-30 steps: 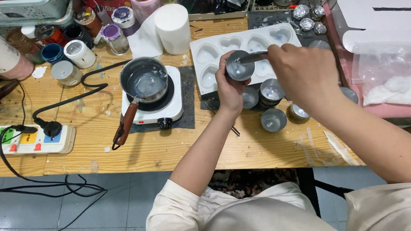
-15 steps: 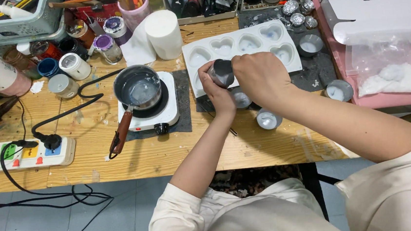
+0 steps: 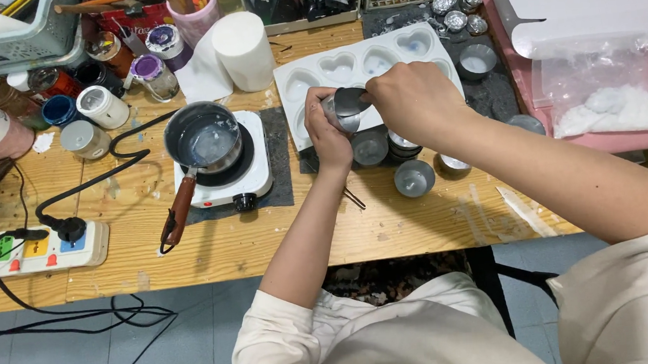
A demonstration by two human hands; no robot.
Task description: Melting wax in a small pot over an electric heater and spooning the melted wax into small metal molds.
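A pot (image 3: 202, 136) sits on a small white stove (image 3: 250, 172) near the table's front edge. The left hand (image 3: 325, 132) grips a small grey metal cup (image 3: 346, 107), tipped, above the white heart mold (image 3: 346, 68). The right hand (image 3: 410, 102) curls closed over its rim. More cups (image 3: 414, 177) crowd just below.

The scene is brightly and evenly lit from above, with soft, short shadows under the arms on the wooden table (image 3: 267, 240). Mild glare sits on the small metal cup (image 3: 347, 105) and the saucepan (image 3: 201, 138). Focus is sharp at the centre; straight lines bow slightly toward the edges, a wide-lens distortion.
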